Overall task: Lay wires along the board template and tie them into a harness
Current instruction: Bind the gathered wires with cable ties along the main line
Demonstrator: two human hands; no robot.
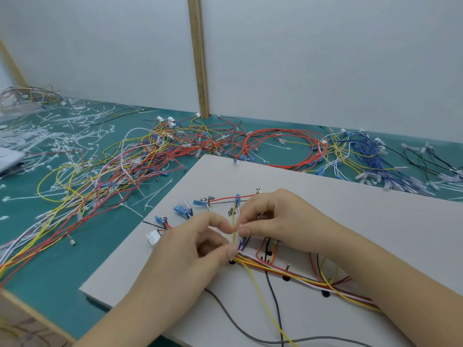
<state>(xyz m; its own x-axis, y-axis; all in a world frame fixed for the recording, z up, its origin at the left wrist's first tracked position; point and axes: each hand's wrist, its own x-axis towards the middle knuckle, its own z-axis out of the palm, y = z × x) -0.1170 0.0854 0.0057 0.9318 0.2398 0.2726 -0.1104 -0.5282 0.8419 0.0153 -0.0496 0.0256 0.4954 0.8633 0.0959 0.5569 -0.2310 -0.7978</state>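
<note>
A pale grey board template (pixel 350 196) lies on the green mat, with black pegs and handwritten marks. A bundle of yellow, red and white wires (pixel 295 275) runs across it toward the lower right. My left hand (pixel 190 249) and my right hand (pixel 280 219) meet at the board's middle, both pinching one yellow wire (pixel 233 227) that stands up between their fingertips. Blue terminals (pixel 199 203) and a white connector (pixel 152 237) lie at the wire ends to the left of my hands.
A big tangle of loose red, yellow and white wires (pixel 140 166) covers the mat left of the board. Red wire loops (pixel 283 149) and blue wires (pixel 368 159) lie behind it. White cable ties (pixel 57 136) are scattered far left. A grey cable (pixel 250 331) crosses the board's near edge.
</note>
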